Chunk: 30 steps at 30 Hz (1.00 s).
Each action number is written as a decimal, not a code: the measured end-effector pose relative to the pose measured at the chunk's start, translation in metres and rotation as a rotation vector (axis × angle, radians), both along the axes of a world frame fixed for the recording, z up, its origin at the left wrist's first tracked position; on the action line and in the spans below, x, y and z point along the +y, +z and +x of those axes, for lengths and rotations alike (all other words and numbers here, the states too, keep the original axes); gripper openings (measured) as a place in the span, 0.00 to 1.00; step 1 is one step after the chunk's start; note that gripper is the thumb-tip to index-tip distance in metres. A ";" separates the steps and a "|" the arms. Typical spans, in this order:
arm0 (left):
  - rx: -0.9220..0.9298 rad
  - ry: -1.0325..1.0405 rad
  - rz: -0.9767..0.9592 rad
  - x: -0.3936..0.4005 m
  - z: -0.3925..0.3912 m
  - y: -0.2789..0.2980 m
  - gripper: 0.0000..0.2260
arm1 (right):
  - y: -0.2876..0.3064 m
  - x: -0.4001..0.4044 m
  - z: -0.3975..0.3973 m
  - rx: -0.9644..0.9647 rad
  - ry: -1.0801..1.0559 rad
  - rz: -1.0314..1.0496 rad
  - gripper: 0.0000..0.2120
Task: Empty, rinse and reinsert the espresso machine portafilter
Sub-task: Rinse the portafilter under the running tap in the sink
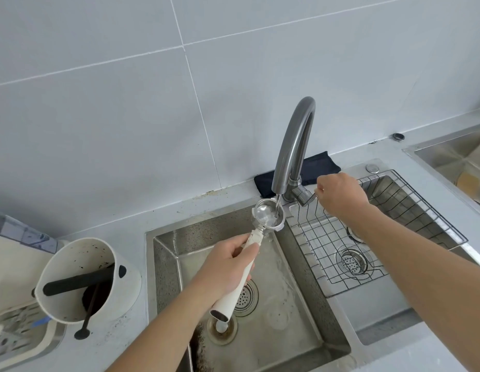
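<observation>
Fingers of the left hand [222,267] curl around the smooth white handle of the portafilter [253,242], grasping it near the middle of the frame. Its round shiny metal basket lies beyond the fingertips, cup upward, under a thin water stream from the curved grey faucet [292,146]. The long axis runs from lower left to upper right, over the steel sink [300,304]. The right hand [341,194] grasps the faucet lever with bent fingers.

The portafilter [267,217] sat under the faucet [292,151] spout, above the sink [163,253]. The knock box [86,280] stood on the counter left of the sink. A wire rack [367,232] lay in the basin to the right. A cloth [316,165] lay behind the faucet.
</observation>
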State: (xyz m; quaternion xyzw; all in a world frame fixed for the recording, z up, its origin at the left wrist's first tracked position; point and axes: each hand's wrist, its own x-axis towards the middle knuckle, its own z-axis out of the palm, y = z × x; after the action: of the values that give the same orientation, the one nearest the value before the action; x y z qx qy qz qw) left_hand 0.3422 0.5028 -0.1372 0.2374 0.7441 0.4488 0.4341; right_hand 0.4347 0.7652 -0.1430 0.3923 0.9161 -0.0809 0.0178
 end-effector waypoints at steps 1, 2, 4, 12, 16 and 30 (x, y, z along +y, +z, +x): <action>0.000 0.011 0.014 0.000 0.000 0.001 0.13 | 0.000 0.000 0.000 0.000 -0.002 -0.002 0.10; 0.004 0.019 0.024 0.000 0.000 0.002 0.15 | 0.000 0.000 0.001 0.004 -0.007 -0.004 0.10; 0.021 0.030 0.044 0.000 0.001 0.005 0.17 | -0.001 0.000 0.002 0.016 -0.014 -0.007 0.10; -0.094 0.100 0.126 0.006 0.012 0.003 0.16 | -0.002 0.000 0.003 0.036 -0.030 -0.013 0.10; -0.210 0.161 0.134 0.009 0.017 -0.003 0.10 | -0.002 0.001 0.002 0.035 -0.039 -0.010 0.10; -0.200 -0.022 -0.151 0.024 0.020 -0.006 0.09 | -0.003 0.003 0.001 0.024 -0.023 0.005 0.10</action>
State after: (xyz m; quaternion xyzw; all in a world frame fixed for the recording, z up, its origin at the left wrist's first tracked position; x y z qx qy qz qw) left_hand 0.3618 0.5271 -0.1427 0.1661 0.7261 0.4081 0.5279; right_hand 0.4360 0.7684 -0.1460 0.4020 0.9118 -0.0837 0.0049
